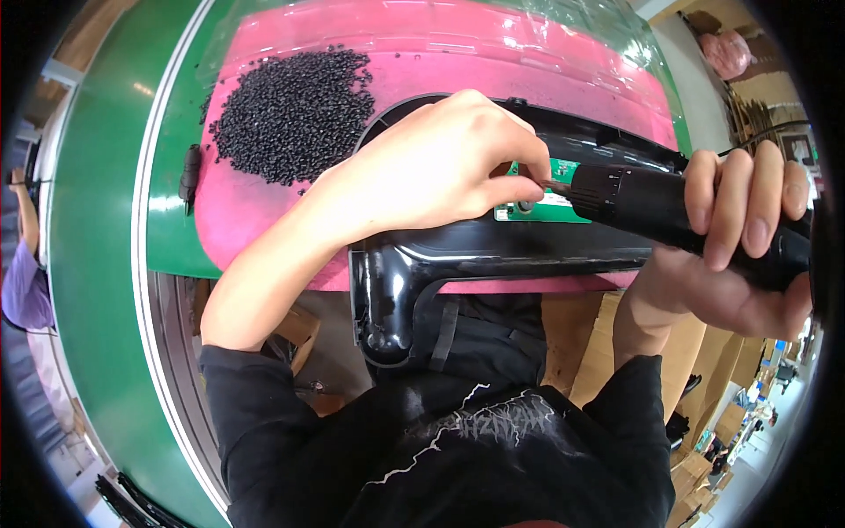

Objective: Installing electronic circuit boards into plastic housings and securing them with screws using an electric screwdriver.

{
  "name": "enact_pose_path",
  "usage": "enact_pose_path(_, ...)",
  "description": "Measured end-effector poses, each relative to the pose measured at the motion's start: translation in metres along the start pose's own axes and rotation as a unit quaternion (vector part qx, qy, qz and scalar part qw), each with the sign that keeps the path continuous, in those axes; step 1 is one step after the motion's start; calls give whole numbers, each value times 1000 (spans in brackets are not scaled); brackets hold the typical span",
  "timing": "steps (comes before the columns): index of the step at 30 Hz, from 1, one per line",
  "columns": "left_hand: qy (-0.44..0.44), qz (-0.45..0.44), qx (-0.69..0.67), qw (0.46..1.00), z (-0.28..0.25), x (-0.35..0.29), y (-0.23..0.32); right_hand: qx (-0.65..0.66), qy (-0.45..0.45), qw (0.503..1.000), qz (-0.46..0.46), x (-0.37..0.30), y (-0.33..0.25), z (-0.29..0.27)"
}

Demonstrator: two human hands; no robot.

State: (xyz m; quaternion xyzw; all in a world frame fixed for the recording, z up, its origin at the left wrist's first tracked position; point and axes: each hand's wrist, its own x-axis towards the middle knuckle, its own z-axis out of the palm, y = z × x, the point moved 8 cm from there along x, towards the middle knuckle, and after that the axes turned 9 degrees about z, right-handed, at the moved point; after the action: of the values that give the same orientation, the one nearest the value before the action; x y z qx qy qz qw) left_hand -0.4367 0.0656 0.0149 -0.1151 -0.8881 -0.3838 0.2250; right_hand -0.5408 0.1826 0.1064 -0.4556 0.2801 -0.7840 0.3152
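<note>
My right hand (748, 207) is wrapped round a black electric screwdriver (638, 198), which lies almost level with its bit pointing left. My left hand (462, 158) reaches across from the left, thumb and forefinger pinched together at the tip of the bit. Whatever sits between those fingertips is too small to make out. Below them a green circuit board (559, 211) lies inside a glossy black plastic housing (519, 255), partly hidden by my left hand and the screwdriver. The housing's curved leg extends over the table's near edge.
A heap of small black parts (295, 114) is spread on the pink mat (414, 75), left of the housing. Clear plastic trays (493, 26) line the far side. A dark pen-shaped tool (189, 176) lies on the green table (97, 255). Far left, a person in a purple top (31, 290) is visible.
</note>
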Motion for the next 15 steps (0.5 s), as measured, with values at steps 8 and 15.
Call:
enact_pose_path(8,18,21,-94,995,0,5,8,6,-49,999,-19,-4,-7,-9)
enact_pose_path(15,30,-53,-114,992,-1,3,3,-25,-117,993,-3,-7,-6,-1)
